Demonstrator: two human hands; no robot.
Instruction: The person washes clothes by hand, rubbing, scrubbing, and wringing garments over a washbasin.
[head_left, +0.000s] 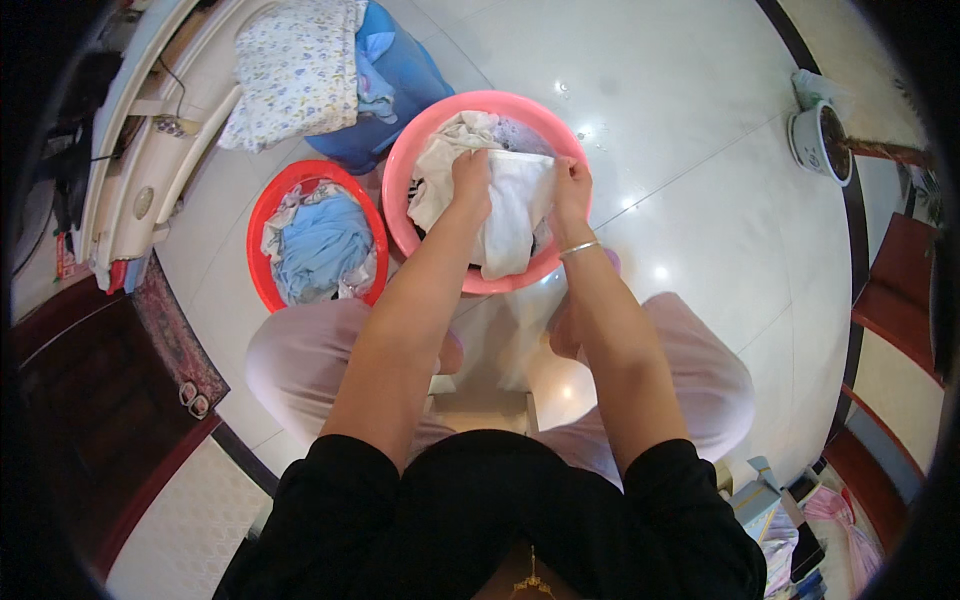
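Observation:
Stretched between my two hands is a white cloth garment (517, 210), held by its upper edge over a pink plastic basin (397, 187). My left hand (471, 182) grips its left corner, and my right hand (572, 187), below a silver bangle (580, 249), grips the right corner. The lower part of the garment hangs down toward the near rim. Off-white laundry (442, 154) is bunched in the basin's left side. Soapy water (523, 136) shows at the far side. Dark fabric peeks out beneath, mostly hidden.
Left of the basin stands a red tub (256, 247) of light blue clothes (326, 240). Behind it, a floral cloth (296, 71) drapes beside a blue container (405, 82). A white cabinet (161, 139) lines the left. A potted plant (817, 146) and dark red chair (900, 292) stand right.

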